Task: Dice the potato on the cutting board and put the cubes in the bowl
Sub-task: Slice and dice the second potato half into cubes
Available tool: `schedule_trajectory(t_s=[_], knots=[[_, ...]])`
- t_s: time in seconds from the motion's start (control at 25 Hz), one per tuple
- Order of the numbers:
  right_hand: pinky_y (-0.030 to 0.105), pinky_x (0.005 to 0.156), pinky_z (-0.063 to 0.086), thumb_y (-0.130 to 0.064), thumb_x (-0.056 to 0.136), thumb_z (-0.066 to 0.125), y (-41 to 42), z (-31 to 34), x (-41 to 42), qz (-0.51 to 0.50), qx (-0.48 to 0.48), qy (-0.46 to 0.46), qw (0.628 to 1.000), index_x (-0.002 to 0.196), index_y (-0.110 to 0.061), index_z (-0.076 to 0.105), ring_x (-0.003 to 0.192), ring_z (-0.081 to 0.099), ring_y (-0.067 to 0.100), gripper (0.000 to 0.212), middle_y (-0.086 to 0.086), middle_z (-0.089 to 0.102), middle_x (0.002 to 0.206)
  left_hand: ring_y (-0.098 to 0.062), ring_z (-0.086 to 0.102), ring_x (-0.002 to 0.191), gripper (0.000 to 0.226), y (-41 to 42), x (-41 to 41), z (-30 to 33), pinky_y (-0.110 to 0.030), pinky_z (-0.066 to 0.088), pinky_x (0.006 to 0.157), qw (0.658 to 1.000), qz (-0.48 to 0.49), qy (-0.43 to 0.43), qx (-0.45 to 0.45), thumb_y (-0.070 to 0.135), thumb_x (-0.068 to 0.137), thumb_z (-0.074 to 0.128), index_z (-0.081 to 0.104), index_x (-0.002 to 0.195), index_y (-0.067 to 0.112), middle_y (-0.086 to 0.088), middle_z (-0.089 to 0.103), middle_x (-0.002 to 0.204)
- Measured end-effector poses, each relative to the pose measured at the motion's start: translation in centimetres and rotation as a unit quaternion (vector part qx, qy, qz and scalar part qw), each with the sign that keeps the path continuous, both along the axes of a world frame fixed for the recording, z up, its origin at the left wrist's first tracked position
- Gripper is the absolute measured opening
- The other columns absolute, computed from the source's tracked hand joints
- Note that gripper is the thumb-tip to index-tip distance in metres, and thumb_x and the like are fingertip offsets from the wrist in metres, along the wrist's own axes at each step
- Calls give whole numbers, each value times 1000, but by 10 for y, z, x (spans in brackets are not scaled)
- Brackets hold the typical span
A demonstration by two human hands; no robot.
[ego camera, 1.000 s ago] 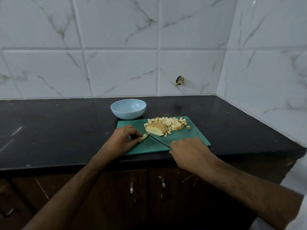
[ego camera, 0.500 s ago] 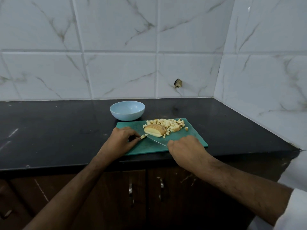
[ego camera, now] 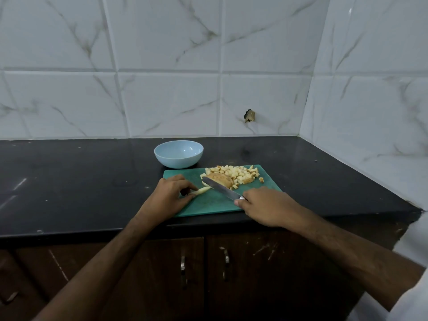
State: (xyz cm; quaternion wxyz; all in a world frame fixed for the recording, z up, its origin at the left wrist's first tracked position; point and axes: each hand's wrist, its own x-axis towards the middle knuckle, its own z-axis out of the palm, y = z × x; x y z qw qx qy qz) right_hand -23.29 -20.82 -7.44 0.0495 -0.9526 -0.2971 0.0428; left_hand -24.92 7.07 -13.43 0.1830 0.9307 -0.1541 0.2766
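A green cutting board (ego camera: 208, 205) lies on the black counter. On it sit a potato half (ego camera: 220, 179) and, behind it, a heap of several potato cubes (ego camera: 238, 173). My left hand (ego camera: 166, 198) pinches a thin potato slice (ego camera: 201, 190) at the board's left side. My right hand (ego camera: 266, 205) grips the handle of a knife (ego camera: 220, 188), whose blade slants up-left, its tip beside the potato half and just right of the slice. A light blue bowl (ego camera: 178, 154) stands behind the board, with nothing seen in it.
The black counter (ego camera: 69, 177) runs left and right, ending at tiled walls behind and on the right. A dark hole (ego camera: 249, 115) marks the back wall. Wooden cabinet doors with metal handles (ego camera: 183, 265) sit below the counter edge.
The knife blade has lifted and turned, now showing its flat side beside the potato half. My left hand holds the slice a little further out from its fingers.
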Motion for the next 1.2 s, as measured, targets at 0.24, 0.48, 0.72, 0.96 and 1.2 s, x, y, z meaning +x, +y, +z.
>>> schedule_trajectory(t_s=[0.24,0.48,0.72,0.96,1.2], knots=[[31,59,36,-49,108,36,5,-7,-7,7,-20,-21,1000,82,-24,48,71,53,11,37,-4,55,79,-1,61,79,19,-1,-2,1,-21,55,70,1000,-13,-4,3,27,88,76,76,106,23,14,61,90],[30,62,40,-46,108,36,12,-11,-18,7,-41,-17,999,97,-21,57,73,55,11,35,-4,57,82,-1,61,81,20,0,-2,1,-19,55,71,1000,-27,1,0,26,87,75,75,107,25,15,60,92],[33,64,41,-49,108,32,9,0,-12,-5,4,-73,997,93,-25,50,73,54,11,34,-6,52,81,-1,62,78,19,-3,-6,3,-20,56,69,1000,-24,-6,-8,29,87,76,75,105,23,15,62,88],[31,63,41,-46,108,37,14,-15,-22,6,-15,-10,1000,99,-22,56,75,56,11,33,-3,57,84,-1,62,77,18,-3,-6,3,-17,54,68,1000,-21,-6,-15,26,86,78,76,103,23,15,63,88],[34,66,42,-47,108,33,13,2,-21,3,-42,-60,997,105,-18,61,81,59,14,40,-1,62,91,-2,63,76,17,-4,-6,3,-20,56,68,999,-25,-10,-21,26,85,80,76,101,22,13,66,87]])
